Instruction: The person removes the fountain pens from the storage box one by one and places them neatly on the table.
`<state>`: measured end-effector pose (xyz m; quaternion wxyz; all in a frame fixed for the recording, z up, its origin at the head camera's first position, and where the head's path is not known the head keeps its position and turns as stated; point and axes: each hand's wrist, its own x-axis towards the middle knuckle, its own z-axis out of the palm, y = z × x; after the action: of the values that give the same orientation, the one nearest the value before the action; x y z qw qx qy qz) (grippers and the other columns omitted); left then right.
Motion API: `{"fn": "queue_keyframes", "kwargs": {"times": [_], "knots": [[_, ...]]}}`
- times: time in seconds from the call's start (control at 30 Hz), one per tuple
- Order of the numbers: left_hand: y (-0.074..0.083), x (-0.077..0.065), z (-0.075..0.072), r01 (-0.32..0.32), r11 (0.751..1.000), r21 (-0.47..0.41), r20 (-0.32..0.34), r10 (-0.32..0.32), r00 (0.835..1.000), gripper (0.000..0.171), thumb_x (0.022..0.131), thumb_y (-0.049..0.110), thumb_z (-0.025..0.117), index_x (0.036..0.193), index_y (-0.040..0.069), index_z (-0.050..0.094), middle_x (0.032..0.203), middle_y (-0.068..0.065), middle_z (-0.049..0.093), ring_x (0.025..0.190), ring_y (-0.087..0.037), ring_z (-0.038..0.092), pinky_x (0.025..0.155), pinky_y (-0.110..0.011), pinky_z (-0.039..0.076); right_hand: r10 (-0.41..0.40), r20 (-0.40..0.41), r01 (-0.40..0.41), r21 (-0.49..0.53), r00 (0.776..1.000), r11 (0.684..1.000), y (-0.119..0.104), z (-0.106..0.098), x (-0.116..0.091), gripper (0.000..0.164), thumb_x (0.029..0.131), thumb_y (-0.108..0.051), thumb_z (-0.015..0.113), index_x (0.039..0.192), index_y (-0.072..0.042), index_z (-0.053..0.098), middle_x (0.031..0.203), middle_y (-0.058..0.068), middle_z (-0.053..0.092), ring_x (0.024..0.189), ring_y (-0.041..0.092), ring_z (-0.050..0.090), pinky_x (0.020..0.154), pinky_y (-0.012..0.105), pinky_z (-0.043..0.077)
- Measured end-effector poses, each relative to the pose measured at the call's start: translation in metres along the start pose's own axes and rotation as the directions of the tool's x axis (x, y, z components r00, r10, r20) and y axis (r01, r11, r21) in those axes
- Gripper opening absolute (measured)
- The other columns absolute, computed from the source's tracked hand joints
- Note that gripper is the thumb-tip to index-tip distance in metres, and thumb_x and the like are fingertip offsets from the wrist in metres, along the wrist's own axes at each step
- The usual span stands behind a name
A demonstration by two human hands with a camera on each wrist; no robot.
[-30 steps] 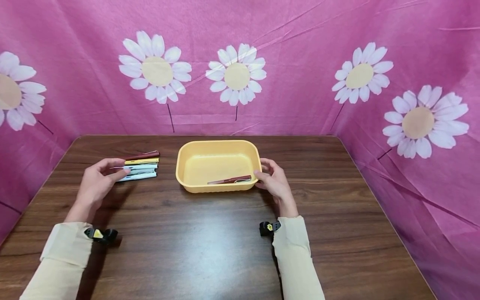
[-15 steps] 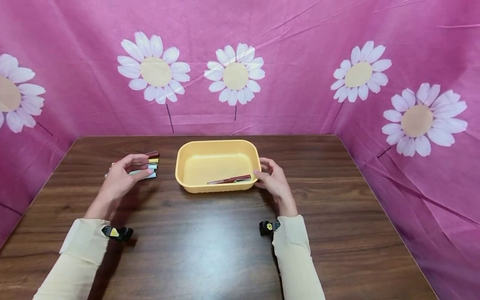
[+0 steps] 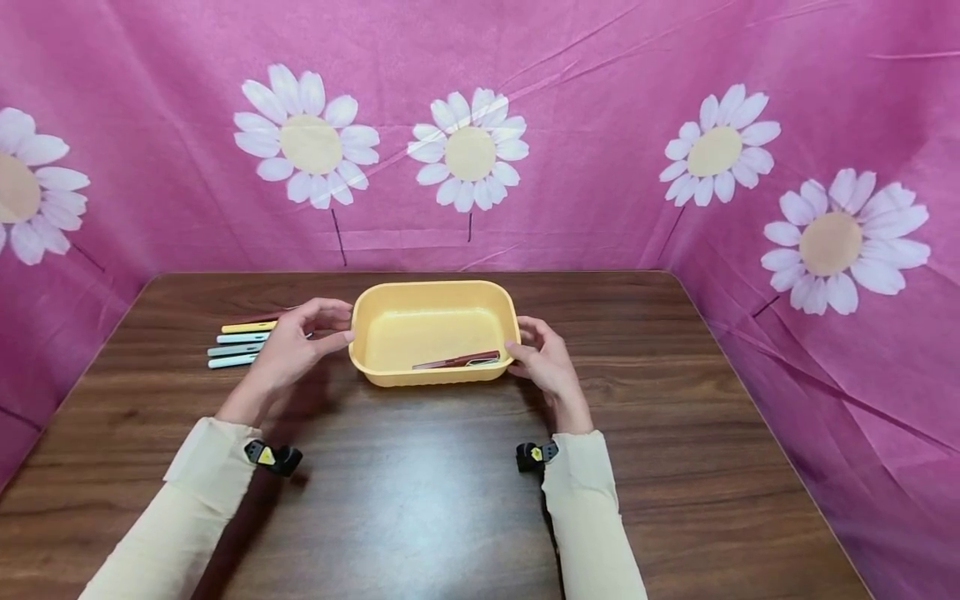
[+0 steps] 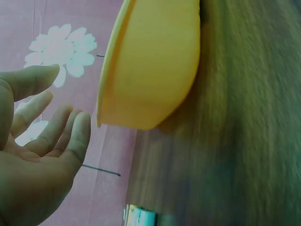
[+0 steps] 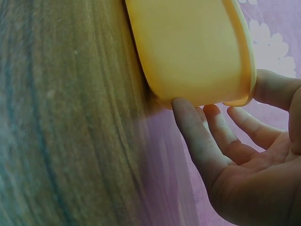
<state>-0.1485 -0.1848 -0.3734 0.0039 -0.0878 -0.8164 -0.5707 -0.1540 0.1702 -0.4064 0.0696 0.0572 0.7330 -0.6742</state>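
A yellow plastic basin (image 3: 397, 379) stands upright on the table, with a dark red pen (image 3: 456, 362) lying inside near its front right corner. My right hand (image 3: 552, 362) grips the basin's right end, thumb at the rim and fingers against the outer wall, as the right wrist view shows. Close to the left end is my left hand (image 3: 292, 346), fingers spread and slightly bent, holding nothing; the left wrist view shows a gap between it and the basin. Behind that hand lies a row of pens, including a yellow pen (image 3: 247, 327) and a light blue pen (image 3: 242, 338), partly hidden.
The brown wooden table (image 3: 420, 500) runs back to a pink curtain (image 3: 585, 233) printed with white flowers. Black wrist cameras sit on both cuffs, the left camera (image 3: 276, 457) and the right camera (image 3: 534, 456).
My left hand has moved right, from the row of pens to the basin's left end, uncovering the pens' left ends. My right hand has stayed at the basin.
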Motion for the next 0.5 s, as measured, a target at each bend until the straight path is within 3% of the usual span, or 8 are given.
{"fn": "queue_keyframes", "kwargs": {"times": [0.3,0.5], "knots": [[0.009,0.01,0.012,-0.007,1.0,-0.024,0.072,0.008,0.997,0.041,0.094,0.006,0.071,0.13,-0.008,0.057,0.129,-0.028,0.059,0.117,-0.037,0.057,0.088,-0.02,0.049,-0.005,0.003,0.005,0.003,1.0,1.0,0.0,0.001,-0.001,0.047,0.098,-0.002,0.063,0.143,-0.001,0.049,0.136,0.023,0.056,0.109,0.034,0.066,0.085,0.046,0.058],[0.011,0.017,0.019,0.001,1.0,-0.007,0.084,0.0,0.996,0.042,0.094,0.009,0.072,0.131,-0.006,0.058,0.128,-0.026,0.06,0.115,-0.032,0.059,0.089,-0.022,0.049,0.006,-0.003,-0.006,-0.001,1.0,1.0,-0.001,0.001,-0.001,0.047,0.098,-0.003,0.063,0.143,-0.003,0.049,0.136,0.022,0.057,0.106,0.029,0.066,0.083,0.044,0.059]]}}
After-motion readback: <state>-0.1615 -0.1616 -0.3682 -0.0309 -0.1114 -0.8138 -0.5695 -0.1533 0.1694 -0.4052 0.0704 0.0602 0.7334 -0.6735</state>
